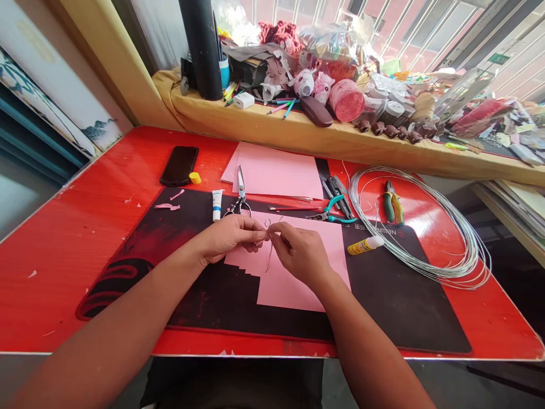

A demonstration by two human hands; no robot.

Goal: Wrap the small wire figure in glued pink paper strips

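1. Pinching with thumb and forefinger, the left hand (233, 237) and the right hand (301, 250) meet at the centre of the frame. Both grasp a thin wire piece (269, 258), which has a small loop above the fingertips and a tail hanging below.
2. This piece is, in my judgement, very light and springy; it should bend easily, but its thin tail could twist or slip. It is best to take hold close to the base of the loop, without pressing the loop flat.
3. Under the hands lie pink paper sheets (298, 292), with edges which could catch the tail. Scissors (241, 184) and a glue tube (217, 204) are just beyond the left hand; teal-handled pliers (332, 203), a glue stick (365, 245) and a wire coil (409, 260) limit the right side.
4. Toward the lower frame, the desk mat (400, 301) extends to the red table's (42, 227) front edge, giving, I judge, the easier room for moving.
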